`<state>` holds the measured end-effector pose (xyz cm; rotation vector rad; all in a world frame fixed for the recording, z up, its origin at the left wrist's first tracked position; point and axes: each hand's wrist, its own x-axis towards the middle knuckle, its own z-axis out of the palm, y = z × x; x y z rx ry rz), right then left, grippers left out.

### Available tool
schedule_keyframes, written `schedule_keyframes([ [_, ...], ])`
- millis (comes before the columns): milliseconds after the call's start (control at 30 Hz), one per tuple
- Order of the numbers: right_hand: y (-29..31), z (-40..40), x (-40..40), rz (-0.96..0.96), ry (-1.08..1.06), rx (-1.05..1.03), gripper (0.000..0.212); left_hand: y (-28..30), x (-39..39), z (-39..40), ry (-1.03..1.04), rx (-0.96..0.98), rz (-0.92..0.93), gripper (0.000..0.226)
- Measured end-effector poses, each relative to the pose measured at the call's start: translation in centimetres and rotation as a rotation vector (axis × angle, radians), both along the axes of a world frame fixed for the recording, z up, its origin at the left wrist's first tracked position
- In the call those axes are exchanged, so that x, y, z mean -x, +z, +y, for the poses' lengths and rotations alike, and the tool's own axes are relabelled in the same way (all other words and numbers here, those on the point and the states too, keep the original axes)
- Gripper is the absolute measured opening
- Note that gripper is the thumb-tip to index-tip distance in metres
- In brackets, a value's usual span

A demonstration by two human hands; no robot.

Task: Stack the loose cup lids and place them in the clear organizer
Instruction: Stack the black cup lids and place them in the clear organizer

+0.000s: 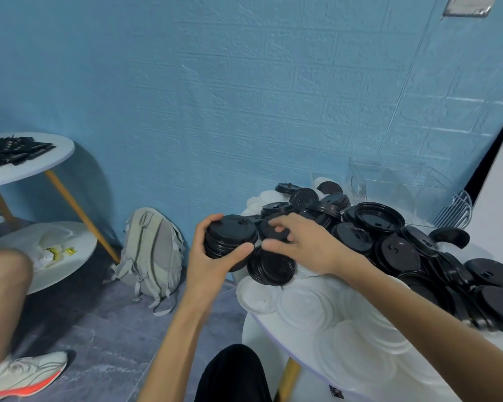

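While the left hand [212, 256] grips one stack of black lids [230, 237], thumb across its ribbed side, the right hand [302, 245] curls fingers and thumb around a single black lid [269, 232] just beside that stack. Round, glossy loose black lids [389, 248], too many to count, heap over flat white lids [302, 309] on the round white table [262, 338]; one clear organizer [404, 181] stands behind the heap.

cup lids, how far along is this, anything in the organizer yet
Early. Left hand grips a short stack of black lids; right hand pinches another lid beside it. The clear organizer looks empty. A big pile of black lids and white lids is left on the table.
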<state>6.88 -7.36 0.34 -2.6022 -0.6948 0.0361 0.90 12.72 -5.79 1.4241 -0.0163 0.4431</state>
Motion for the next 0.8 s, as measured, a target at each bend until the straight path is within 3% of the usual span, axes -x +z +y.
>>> schedule_keyframes([
  [200,-2.2,0.0,0.2,-0.149,0.113,0.297,0.102,-0.2,0.0,0.1,-0.002,-0.004,-0.002,0.072],
  [367,-2.7,0.2,0.6,-0.202,0.109,0.363,0.093,-0.4,0.3,-0.1,-0.005,0.01,0.004,0.075],
  [800,3.7,-0.1,0.6,0.003,0.019,-0.294,0.078,0.1,0.2,-1.5,-0.083,-0.01,-0.008,0.093],
])
